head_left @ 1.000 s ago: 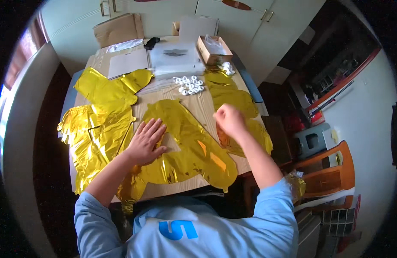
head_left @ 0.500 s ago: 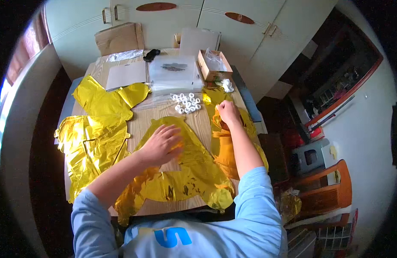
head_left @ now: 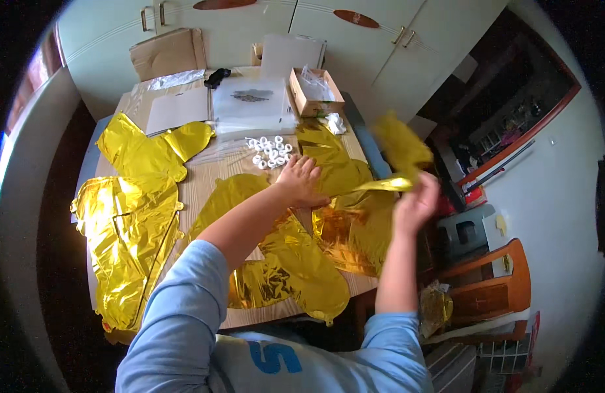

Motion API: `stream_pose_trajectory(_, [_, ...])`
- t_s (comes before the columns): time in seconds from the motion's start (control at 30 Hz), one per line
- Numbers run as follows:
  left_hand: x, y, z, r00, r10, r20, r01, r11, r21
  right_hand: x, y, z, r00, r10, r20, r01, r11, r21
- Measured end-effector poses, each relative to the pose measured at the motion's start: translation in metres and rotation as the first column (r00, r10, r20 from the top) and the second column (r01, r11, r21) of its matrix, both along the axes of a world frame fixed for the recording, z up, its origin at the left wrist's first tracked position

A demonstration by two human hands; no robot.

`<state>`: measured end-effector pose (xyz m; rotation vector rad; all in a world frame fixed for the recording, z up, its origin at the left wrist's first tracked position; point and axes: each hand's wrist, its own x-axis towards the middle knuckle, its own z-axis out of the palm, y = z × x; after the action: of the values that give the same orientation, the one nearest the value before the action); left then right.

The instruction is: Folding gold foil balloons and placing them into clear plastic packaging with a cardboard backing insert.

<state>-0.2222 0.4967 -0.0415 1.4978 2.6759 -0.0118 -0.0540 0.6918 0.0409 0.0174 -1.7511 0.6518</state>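
Observation:
My right hand (head_left: 415, 204), slightly blurred, is closed on a flat gold foil balloon (head_left: 402, 145) raised off the right side of the table. My left hand (head_left: 300, 182) lies palm down with its fingers stretched out, over the edges of the foil near the table's middle. Beneath my left forearm spreads an A-shaped flat foil balloon (head_left: 306, 265). More gold foil (head_left: 355, 226) lies between my two hands, partly creased. Just beyond my left fingertips is a cluster of small white rings (head_left: 271, 152).
Other flat gold balloons (head_left: 129, 226) cover the table's left side. At the back are a stack of clear plastic bags (head_left: 253, 108), a cardboard box (head_left: 315, 105) with plastic in it, and a crumpled white tissue (head_left: 335, 123). A wooden chair (head_left: 506, 291) stands at the right.
My right hand has moved right and lifted a foil balloon from the table. My left hand has shifted right and away from me, onto the table's middle. The view has turned slightly.

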Motion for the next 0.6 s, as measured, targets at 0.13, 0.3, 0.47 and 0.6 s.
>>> stream_pose_trajectory(0.13, [0.006, -0.008, 0.000, 1.000, -0.017, -0.025, 0.017, 1.000, -0.005, 0.073, 0.019, 0.059, 0.901, -0.178, -0.396, 0.032, 0.936, -0.350])
stream_pose_trajectory(0.3, [0.007, -0.014, -0.001, 1.000, 0.000, 0.005, -0.001, 0.993, 0.114, 0.115, 0.010, 0.147, 0.893, -0.224, -0.391, -0.124, 0.712, -0.691])
stream_pose_trajectory(0.47, [0.024, -0.072, 0.008, 0.999, 0.042, -0.014, -0.028, 0.842, 0.539, 0.046, 0.001, 0.135, 0.976, 0.130, -0.175, -0.171, 0.953, -0.248])
stream_pose_trajectory(0.6, [0.052, -0.207, 0.024, 0.989, 0.124, 0.080, -0.147, 0.879, 0.453, -0.003, -0.145, 0.120, 0.907, 0.366, 0.208, -0.394, 0.912, 0.113])
